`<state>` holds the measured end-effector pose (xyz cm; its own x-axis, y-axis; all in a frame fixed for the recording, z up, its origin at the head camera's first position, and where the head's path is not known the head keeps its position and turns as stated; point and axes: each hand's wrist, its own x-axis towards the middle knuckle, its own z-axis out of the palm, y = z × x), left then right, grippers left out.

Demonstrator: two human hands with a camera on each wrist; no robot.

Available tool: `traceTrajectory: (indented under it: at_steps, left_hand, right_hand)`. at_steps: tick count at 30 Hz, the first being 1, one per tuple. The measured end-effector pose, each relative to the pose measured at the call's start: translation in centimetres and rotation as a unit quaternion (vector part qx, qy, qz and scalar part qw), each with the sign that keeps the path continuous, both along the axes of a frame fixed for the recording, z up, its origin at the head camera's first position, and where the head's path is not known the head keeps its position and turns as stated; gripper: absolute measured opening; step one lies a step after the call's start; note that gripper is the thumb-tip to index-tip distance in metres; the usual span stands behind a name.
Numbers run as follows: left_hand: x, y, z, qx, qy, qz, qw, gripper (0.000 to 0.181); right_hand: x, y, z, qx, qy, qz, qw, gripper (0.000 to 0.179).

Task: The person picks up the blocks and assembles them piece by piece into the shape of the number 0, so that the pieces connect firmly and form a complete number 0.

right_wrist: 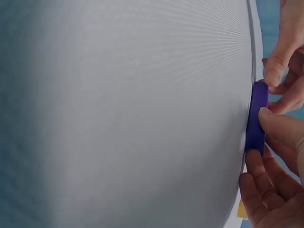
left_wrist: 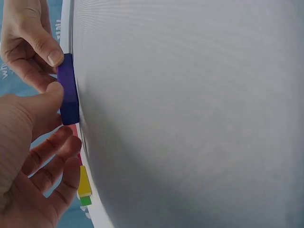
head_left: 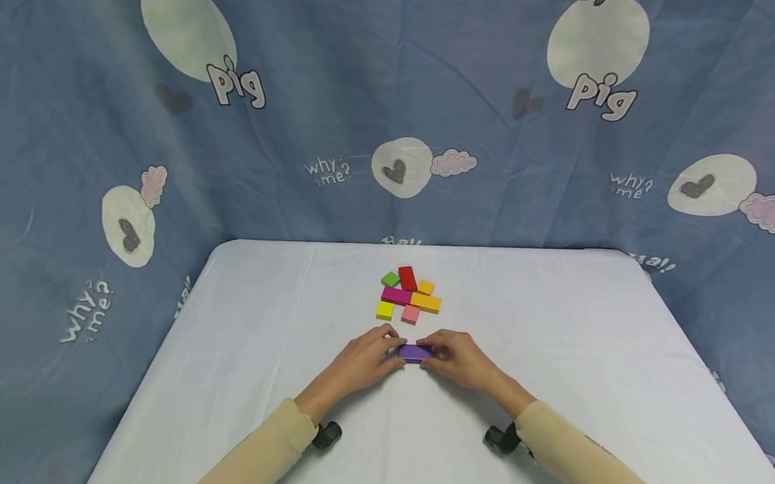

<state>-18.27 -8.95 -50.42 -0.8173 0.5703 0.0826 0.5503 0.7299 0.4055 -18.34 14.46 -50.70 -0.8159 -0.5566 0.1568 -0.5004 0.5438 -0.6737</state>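
A purple rectangular block point(head_left: 415, 352) lies on the white table in front of a group of coloured blocks. My left hand point(head_left: 364, 358) pinches its left end, the thumb on the near side and a finger behind. From the other side my right hand point(head_left: 462, 359) pinches the right end in the same way. Seen in the left wrist view, the purple block point(left_wrist: 69, 90) spans between both thumbs, and the other fingers of my left hand point(left_wrist: 28, 156) are loosely bent beside it. In the right wrist view, fingertips of my right hand point(right_wrist: 275, 175) meet the block's end.
Just beyond the hands lie a magenta block point(head_left: 396, 295), an orange block point(head_left: 425, 302), a red block point(head_left: 407, 278), a green block point(head_left: 390, 279), a yellow block point(head_left: 385, 311), a pink block point(head_left: 410, 314) and a small orange block point(head_left: 425, 288). A blue printed curtain point(head_left: 355, 92) hangs behind the table.
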Motion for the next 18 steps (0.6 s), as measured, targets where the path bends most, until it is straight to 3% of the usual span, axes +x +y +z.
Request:
traceTrajectory:
  at_steps: [6,10,18]
  left_hand:
    - [0.1,0.0,0.2,0.000,-0.011,0.005,0.9999,0.034]
    - [0.2,-0.1,0.2,-0.002,-0.007,0.010,0.9999,0.033]
    - [0.4,0.0,0.3,-0.011,0.004,0.003,0.9999,0.033]
  right_hand:
    - [-0.2,-0.2,-0.1,-0.002,-0.014,0.014,0.9998,0.036]
    - [-0.6,-0.1,0.0,-0.005,-0.022,-0.005,0.9997,0.034]
    - [-2.7,-0.2,0.4,0.043,0.061,-0.033,0.9967,0.033]
